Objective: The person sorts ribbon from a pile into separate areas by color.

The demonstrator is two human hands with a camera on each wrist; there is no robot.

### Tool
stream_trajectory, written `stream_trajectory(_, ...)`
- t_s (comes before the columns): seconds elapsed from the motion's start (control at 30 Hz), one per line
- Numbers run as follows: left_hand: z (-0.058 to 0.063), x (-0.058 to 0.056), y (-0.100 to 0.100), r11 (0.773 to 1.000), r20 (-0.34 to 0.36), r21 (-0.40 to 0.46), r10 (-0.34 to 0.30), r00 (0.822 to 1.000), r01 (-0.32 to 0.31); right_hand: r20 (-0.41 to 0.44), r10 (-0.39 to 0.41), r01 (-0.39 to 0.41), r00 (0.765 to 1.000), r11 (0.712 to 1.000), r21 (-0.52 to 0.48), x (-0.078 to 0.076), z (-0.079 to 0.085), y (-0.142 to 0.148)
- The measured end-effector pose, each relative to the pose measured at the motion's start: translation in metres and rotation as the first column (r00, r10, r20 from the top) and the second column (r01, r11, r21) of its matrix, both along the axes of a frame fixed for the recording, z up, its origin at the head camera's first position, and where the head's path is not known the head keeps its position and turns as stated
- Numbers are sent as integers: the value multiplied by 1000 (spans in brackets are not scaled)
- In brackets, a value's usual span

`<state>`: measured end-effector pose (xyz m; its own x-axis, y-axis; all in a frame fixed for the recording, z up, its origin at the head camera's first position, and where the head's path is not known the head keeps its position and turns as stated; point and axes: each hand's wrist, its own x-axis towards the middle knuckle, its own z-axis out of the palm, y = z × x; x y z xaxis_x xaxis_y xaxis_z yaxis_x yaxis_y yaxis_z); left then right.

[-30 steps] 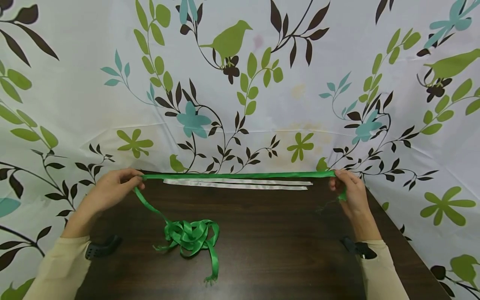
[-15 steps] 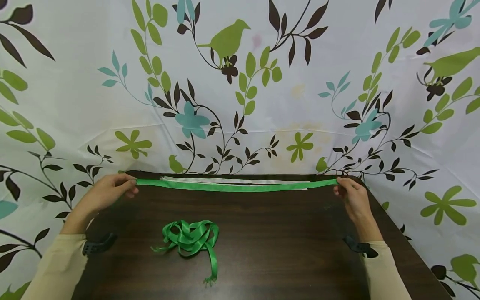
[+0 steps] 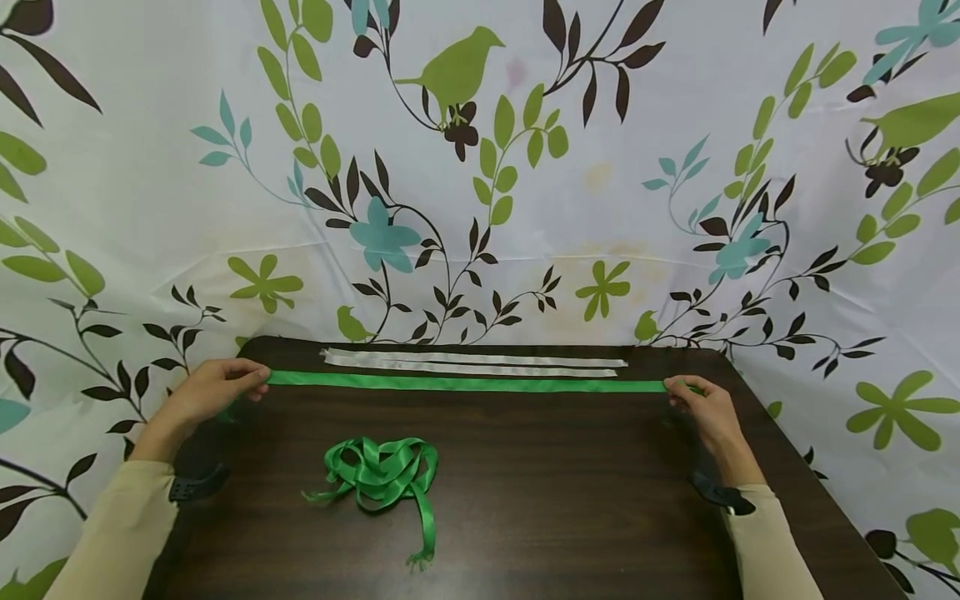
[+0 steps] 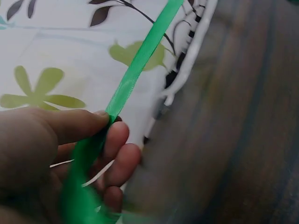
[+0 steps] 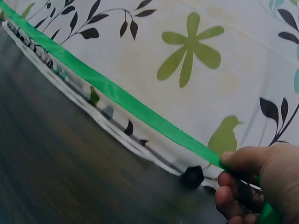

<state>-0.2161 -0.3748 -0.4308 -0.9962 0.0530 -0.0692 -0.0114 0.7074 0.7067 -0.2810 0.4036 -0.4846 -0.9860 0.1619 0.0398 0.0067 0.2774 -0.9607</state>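
Note:
A green satin ribbon (image 3: 465,383) stretches nearly straight across the back of the dark table, between both hands. My left hand (image 3: 213,393) pinches it at the left between thumb and fingers. In the left wrist view a loose length of green ribbon (image 4: 86,186) hangs down past the palm. My right hand (image 3: 707,408) pinches the other end, and a bit of green shows below its fingers in the right wrist view. Just behind the stretched ribbon lie two white ribbon strips (image 3: 472,367), side by side. Nearer me rests a tangled heap of green ribbon (image 3: 382,473) with frayed ends.
A dark wood table (image 3: 570,492) carries the ribbons. Behind it hangs a white cloth (image 3: 525,292) printed with leaves, birds and flowers, close to the table's far edge. Both wrists wear black straps.
The stretched green ribbon has come toward me from behind the white strips, sagging over them midway, and is now straighter. The strand that ran from my left hand to the heap no longer shows.

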Motion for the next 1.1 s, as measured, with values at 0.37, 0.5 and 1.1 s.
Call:
stream_trajectory(0.37,-18,-1,-6,998,-22,-39,52,998,-52,50,6,-13,999,989,147,1,-2,8)
stream_trajectory(0.5,-20,1,-11,997,6,-63,49,999,-48,78,27,-43,997,974,222,6,0,12)
stream_trajectory(1.1,-22,-3,-15,959,-64,-278,28,998,-45,42,34,-51,999,854,517,15,-7,19)
